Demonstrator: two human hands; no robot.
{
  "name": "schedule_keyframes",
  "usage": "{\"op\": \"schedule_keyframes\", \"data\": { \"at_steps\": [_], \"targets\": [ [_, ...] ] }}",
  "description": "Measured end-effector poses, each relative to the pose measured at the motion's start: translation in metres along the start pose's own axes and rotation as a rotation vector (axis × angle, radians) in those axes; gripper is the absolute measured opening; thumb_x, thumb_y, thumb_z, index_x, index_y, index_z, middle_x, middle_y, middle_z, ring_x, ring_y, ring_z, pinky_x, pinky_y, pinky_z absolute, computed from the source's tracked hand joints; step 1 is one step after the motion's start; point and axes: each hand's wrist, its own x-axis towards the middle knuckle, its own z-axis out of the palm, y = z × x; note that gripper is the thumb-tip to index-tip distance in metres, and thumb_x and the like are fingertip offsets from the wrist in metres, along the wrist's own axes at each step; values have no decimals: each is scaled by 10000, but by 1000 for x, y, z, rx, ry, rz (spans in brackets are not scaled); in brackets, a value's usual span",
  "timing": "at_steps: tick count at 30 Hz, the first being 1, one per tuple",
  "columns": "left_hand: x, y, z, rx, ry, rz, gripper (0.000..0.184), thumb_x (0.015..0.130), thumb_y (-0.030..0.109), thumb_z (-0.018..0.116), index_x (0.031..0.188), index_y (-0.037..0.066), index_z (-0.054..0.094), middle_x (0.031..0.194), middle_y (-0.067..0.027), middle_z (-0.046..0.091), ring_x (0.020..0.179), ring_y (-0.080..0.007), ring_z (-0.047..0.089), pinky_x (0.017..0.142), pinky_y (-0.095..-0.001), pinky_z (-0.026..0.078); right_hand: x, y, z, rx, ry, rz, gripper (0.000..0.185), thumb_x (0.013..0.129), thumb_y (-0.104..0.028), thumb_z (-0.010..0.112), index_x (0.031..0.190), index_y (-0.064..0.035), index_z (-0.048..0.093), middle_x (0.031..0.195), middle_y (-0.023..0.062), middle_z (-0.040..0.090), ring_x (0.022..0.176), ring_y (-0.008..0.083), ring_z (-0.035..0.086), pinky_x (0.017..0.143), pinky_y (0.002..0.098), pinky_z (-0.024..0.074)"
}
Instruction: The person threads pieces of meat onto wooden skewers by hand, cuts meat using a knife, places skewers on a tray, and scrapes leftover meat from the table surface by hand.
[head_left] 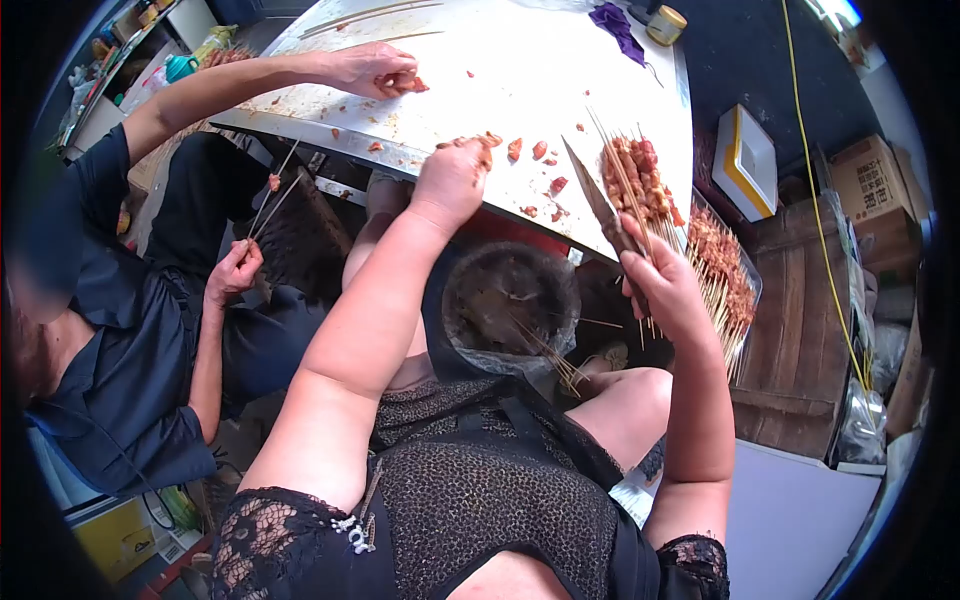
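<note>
1. Skewers [640, 175] loaded with reddish meat are heaped at the right end of the white table [510, 55], bare sticks poking off the edge toward the person. Loads more fill the tray [722, 270] just beside that corner.
2. Right hand [660, 275] is closed around the knife [597, 200], blade angled up and left over the table edge, just beside the heap. At least one thin stick runs right by those fingers too, but from where I'm standing I can't tell if it's gripped.
3. Left hand [455, 183] is curled nearly shut over the front edge of the table, with bits of meat [490, 140] at the fingertips. Can't really see how tight the pinch is.
4. Loose meat scraps [514, 149] are scattered between the two hands, and the tabletop's pretty smeared.
5. Co-worker on the left has one hand [385, 72] over the table with a small piece in the fingers, and the other [235, 270] down low pinching a couple of thin sticks, a chunk on one.
6. Down by the person's knees there's a plastic-lined bin [510, 295], with a few sticks at its near rim.
</note>
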Motion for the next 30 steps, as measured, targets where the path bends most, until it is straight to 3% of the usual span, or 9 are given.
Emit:
{"op": "schedule_keyframes", "data": {
  "at_steps": [2, 9, 11, 14, 17, 23, 30],
  "targets": [
    [-1, 8, 2, 32, -48, 32, 297, 745, 6, 555, 1023, 82, 627, 915, -149, 644, 846, -334, 614, 765, -399, 496, -1, 6, 5, -64, -1, 37, 423, 907, -149, 520, 1325, -98, 477, 634, -34, 491, 508, 36, 437, 456, 200, 387],
    [-1, 17, 11, 6, -42, 80, 268, 760, 17, 575, 1026, 22, 611, 1013, -185, 626, 930, -348, 601, 825, -400, 489, 3, 7, 29, -89, -18, -31, 431, 915, -151, 511, 1342, -123, 457, 626, -23, 488, 502, 37, 431, 460, 202, 389],
    [1, 9, 14, -21, 67, 189, 272, 757, 16, 581, 1027, 13, 614, 1042, -191, 622, 977, -349, 595, 868, -397, 479, 0, -1, 29, -81, 14, -53, 431, 916, -144, 507, 1343, -120, 456, 624, -25, 483, 505, 32, 428, 458, 198, 382],
    [2, 12, 9, 13, 90, 182, 192, 767, 36, 581, 951, -7, 617, 993, -176, 634, 1013, -316, 591, 892, -385, 479, -6, -3, 24, -34, -67, -2, 430, 913, -133, 504, 1340, -111, 460, 626, -25, 482, 500, 33, 422, 453, 200, 374],
    [2, 15, 5, 14, 76, 182, 181, 767, 30, 578, 939, -6, 619, 984, -176, 635, 986, -313, 599, 866, -391, 488, -7, 10, 23, -18, -174, 67, 430, 913, -140, 509, 1339, -113, 462, 626, -25, 481, 494, 35, 424, 453, 201, 376],
    [-2, 6, 15, -23, 49, 169, 139, 765, 49, 584, 895, 6, 608, 921, -177, 632, 899, -321, 607, 783, -405, 504, -5, 13, 36, -117, -7, 3, 437, 908, -147, 523, 1340, -126, 465, 616, -21, 494, 489, 41, 439, 457, 209, 385],
    [-8, 12, 9, 78, -86, 54, 173, 773, 94, 610, 910, -12, 601, 977, -198, 617, 929, -350, 588, 827, -408, 486, -18, 10, 37, 43, -13, 37, 453, 910, -131, 511, 1356, -108, 440, 652, -23, 511, 501, 35, 433, 457, 192, 373]
  ]
}}
